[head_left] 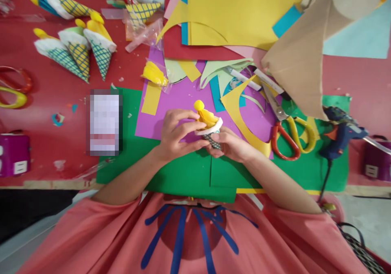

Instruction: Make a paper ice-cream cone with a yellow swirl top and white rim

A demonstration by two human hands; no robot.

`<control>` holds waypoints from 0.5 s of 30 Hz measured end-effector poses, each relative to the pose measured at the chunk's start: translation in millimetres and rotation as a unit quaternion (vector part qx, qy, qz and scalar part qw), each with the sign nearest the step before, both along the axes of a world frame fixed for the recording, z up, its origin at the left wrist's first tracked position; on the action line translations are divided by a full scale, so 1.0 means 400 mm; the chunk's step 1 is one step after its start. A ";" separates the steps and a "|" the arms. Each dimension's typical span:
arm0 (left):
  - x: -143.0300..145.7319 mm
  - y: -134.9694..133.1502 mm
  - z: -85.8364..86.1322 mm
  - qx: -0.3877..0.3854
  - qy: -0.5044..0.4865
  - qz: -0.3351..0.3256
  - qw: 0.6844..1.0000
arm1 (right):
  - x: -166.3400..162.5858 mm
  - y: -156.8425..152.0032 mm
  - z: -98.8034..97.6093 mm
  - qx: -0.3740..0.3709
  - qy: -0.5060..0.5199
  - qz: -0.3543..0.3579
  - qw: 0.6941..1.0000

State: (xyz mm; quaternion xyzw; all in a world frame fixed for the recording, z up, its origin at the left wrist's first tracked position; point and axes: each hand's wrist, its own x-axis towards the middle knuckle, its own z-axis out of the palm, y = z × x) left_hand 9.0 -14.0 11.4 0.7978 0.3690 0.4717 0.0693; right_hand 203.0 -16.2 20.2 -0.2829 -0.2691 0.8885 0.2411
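So the paper cone (211, 130) is right in the middle, held up over the green sheet (183, 176) and the purple sheet (180, 99). It's got yellow bits sticking out the top, a white rim and a lattice pattern lower down. The left hand (177, 137) has its fingers curled round the rim side, thumb pressed under it. The right hand (229, 145) grips the bottom, so the tip of the cone is buried in those fingers and you can't see it.

Just right of that lie scissors (290, 137) with red and yellow handles, then a blue glue gun (342, 133) whose nozzle end is tucked under a brown card (299, 66) that runs off the top edge. The phone (104, 121) on the left is blurred out. Finished cones (76, 52) sit well apart, upper left, on the red table (45, 103). Yellow paper (244, 9) up top is cut off too.
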 end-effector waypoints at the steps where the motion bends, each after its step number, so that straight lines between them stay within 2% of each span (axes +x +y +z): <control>1: 0.001 0.000 0.001 -0.001 0.005 -0.005 1.000 | -0.001 -0.001 -0.001 0.007 -0.001 0.001 1.000; 6: 0.010 -0.004 -0.003 0.000 0.016 0.005 1.000 | -0.005 -0.011 -0.017 0.065 -0.029 -0.001 0.997; 10: 0.011 -0.012 -0.009 -0.007 0.002 -0.023 1.000 | -0.006 -0.021 -0.029 0.078 -0.037 -0.013 0.996; 12: 0.011 -0.017 -0.017 -0.022 -0.041 -0.037 0.998 | -0.007 -0.022 -0.029 0.072 -0.035 -0.024 0.997; 15: 0.018 -0.022 -0.035 -0.079 -0.172 -0.019 0.982 | -0.009 -0.020 -0.026 0.061 -0.019 -0.040 0.997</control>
